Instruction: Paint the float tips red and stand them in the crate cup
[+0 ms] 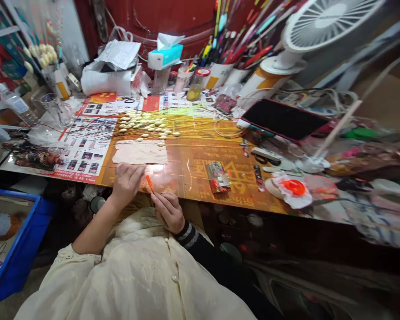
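Observation:
My left hand (126, 182) rests at the table's near edge, fingers curled together toward a small orange piece (149, 182). My right hand (168, 210) sits just below and right of it, pinching the lower end of that orange piece, which looks like a thin stem tip or petal. Just beyond my hands lies a pale flat sheet (140, 152). Behind that sheet, a bunch of thin yellow stems with cream buds (146, 124) lies across the orange table cover (193, 160).
A small printed packet (218, 176) lies right of my hands. A dark tablet (283, 119), a white fan (320, 26), cups of pens (220, 66) and a tissue box (165, 55) stand at the back. An orange blob on white paper (293, 189) sits at right. A blue crate (13, 240) stands on the floor at left.

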Demonstrator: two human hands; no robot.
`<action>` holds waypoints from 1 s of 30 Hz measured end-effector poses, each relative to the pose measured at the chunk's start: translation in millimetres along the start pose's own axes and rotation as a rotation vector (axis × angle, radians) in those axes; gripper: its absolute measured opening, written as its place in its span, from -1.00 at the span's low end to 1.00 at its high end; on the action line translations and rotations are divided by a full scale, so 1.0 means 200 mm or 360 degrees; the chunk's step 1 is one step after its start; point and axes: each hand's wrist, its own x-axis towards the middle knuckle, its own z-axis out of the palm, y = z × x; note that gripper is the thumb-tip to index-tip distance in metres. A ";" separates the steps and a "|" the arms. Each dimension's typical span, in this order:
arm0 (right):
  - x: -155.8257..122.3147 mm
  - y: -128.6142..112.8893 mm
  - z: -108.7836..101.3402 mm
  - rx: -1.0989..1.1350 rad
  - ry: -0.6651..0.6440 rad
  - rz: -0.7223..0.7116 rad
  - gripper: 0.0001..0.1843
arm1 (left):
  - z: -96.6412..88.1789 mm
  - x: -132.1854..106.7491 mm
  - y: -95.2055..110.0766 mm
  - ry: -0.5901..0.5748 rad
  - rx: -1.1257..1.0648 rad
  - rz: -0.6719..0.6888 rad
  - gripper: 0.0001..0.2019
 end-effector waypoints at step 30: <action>0.04 -0.05 0.02 -0.0038 0.0338 -0.0218 -0.33 | -2.13 -1.18 -1.04 0.0846 0.1273 -0.2212 -0.79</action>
